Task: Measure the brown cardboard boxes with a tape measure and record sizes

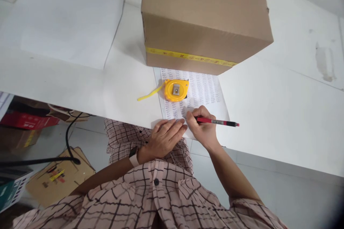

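Nearest, the left hand (162, 136) lies flat, grip open, pinning the near end of a written sheet (204, 89) at the desk (268, 114) edge. The right hand (202, 126) has its grip closed on a red pen (216, 122), tip on the sheet. The sheet's near edge seems to overhang the desk, so if the flat hand lifted, pen pressure could drag or crease it. A yellow tape measure (176, 89) rests on the sheet just beyond the hands, and a stray knuckle could knock it. Farthest, a cardboard box (204, 18) sits on the sheet's far end. It is closed and its contents are hidden. The yellow band (188, 56) on it is possibly tape.
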The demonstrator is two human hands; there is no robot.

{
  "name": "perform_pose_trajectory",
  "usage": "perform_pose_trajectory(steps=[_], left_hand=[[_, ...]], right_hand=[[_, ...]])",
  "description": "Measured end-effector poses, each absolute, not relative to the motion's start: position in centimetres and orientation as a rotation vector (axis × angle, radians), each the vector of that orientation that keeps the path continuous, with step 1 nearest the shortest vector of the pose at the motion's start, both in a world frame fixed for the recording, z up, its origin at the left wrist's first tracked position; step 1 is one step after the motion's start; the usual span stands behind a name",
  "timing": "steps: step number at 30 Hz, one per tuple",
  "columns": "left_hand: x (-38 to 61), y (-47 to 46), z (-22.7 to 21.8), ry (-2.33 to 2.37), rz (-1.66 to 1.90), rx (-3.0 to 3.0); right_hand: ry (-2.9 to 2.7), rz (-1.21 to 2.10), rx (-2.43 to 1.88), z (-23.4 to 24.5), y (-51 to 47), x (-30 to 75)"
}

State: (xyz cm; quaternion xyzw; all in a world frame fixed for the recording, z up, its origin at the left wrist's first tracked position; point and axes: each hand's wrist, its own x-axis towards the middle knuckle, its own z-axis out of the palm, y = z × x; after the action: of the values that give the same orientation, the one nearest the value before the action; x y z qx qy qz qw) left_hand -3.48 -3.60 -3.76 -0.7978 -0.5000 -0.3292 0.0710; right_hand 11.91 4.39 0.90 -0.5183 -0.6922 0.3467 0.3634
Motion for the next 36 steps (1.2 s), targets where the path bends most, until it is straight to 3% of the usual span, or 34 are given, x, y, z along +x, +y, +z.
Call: perform_pose_trajectory(steps=[36], left_hand=[[-3.52,-3.75,-3.69,-1.525,-0.953,-2.406]], right_hand=[[-1.699,0.924,-1.421,0.68,4.36,12.02]])
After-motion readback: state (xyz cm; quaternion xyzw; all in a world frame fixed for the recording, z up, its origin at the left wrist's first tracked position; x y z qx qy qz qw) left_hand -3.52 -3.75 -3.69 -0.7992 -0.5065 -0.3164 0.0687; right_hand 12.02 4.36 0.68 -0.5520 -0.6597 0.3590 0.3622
